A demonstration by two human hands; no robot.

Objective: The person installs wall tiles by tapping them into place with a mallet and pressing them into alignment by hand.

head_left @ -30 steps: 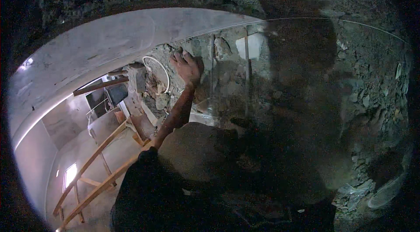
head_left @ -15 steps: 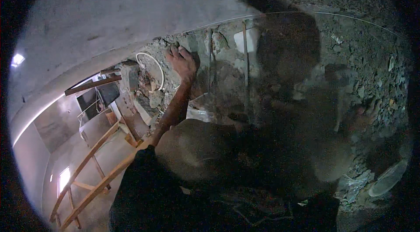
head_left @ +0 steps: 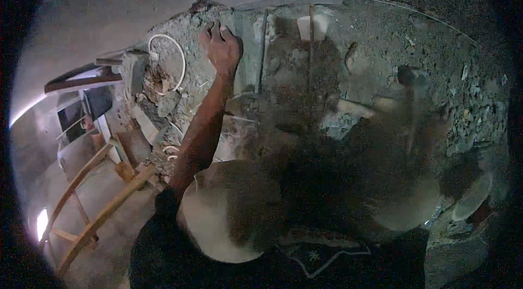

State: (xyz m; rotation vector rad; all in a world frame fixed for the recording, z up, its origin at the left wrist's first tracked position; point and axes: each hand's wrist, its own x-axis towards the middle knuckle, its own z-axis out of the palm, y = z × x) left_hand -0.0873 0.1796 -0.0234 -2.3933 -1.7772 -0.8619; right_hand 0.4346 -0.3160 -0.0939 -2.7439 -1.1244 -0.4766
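Note:
My left hand rests on the rough, broken grey surface, its bent fingers apart and no tool visible in it. The left forearm runs up to it past my pale-clad knee. In the dim right half, my right hand is hard to see. It appears closed on the handle of a hammer, whose dark head points away from me. Dust and shadow blur the hammer's outline. Between the hands, two thin upright bars stand against the rough surface, near a white piece.
A white cable loop lies left of my left hand, above rubble and a concrete block. A wooden ladder-like frame slants at lower left. At lower right is a pale oval object. A thin line arcs across the top.
My view has shifted, so the cable and wooden frame sit farther left. The left hand remains against the rough surface. The hammer appears higher and more to the left.

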